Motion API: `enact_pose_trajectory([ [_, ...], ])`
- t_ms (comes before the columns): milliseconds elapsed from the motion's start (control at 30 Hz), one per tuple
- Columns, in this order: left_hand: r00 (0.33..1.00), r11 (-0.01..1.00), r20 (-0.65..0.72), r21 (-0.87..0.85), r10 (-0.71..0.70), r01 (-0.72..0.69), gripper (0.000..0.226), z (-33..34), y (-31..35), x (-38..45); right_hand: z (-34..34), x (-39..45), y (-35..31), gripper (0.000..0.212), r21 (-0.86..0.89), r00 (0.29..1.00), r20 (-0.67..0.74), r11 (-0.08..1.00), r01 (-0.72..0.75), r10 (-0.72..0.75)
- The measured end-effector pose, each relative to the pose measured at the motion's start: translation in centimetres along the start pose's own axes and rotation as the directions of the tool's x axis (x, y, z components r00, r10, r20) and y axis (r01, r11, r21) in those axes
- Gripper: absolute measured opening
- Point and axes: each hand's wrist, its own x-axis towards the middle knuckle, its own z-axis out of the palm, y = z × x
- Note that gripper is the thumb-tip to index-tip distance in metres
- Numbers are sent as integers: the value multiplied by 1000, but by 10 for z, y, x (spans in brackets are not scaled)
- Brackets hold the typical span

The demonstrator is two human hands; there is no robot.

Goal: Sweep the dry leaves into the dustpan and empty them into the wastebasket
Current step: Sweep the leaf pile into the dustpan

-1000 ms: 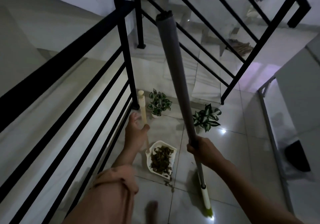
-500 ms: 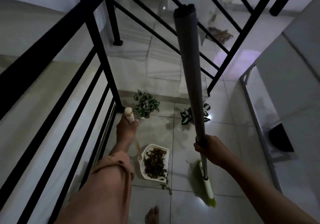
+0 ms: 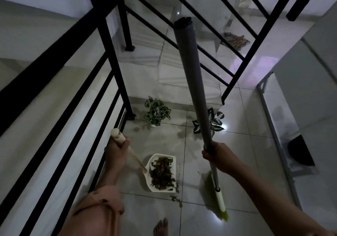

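Left hand [image 3: 116, 151] was wrapped around the cream grip of the dustpan handle [image 3: 118, 137]. Right hand [image 3: 218, 156] was fisted on the grey broom pole [image 3: 193, 82], green bristles [image 3: 217, 201] down on the tiled floor [image 3: 246, 144]. White dustpan [image 3: 155, 163] sat on the floor between the hands, below and right of the left, loaded with dry leaves [image 3: 162, 173]. A few stray leaves [image 3: 176, 200] lay just off its open edge. Two potted plants [image 3: 156, 114] stood beyond, by the black railing [image 3: 113, 59].
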Motion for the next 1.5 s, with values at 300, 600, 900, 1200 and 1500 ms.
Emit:
enact_pose_trajectory([
  [300, 985, 999, -174, -39, -23, 16, 18, -40, -16, -86, -2, -37, 15, 20, 3, 993, 61, 995, 103, -103],
  [600, 926, 992, -362, -106, -109, 75, 23, -61, -48, -175, 3, -70, 31, 24, -8, 984, 67, 986, 166, -165],
  [900, 872, 978, -445, -121, -206, 169, 31, -41, -83, -225, 9, -81, 37, 20, -3, 978, 63, 980, 201, -200],
  [1200, 853, 984, -492, -114, -173, 134, 34, -8, -86, -244, 14, -95, 35, 21, -27, 972, 82, 974, 224, -221],
  [1500, 841, 986, -518, -132, -154, 100, 37, 16, -75, -248, 11, -103, 42, 23, -14, 974, 74, 976, 216, -215],
])
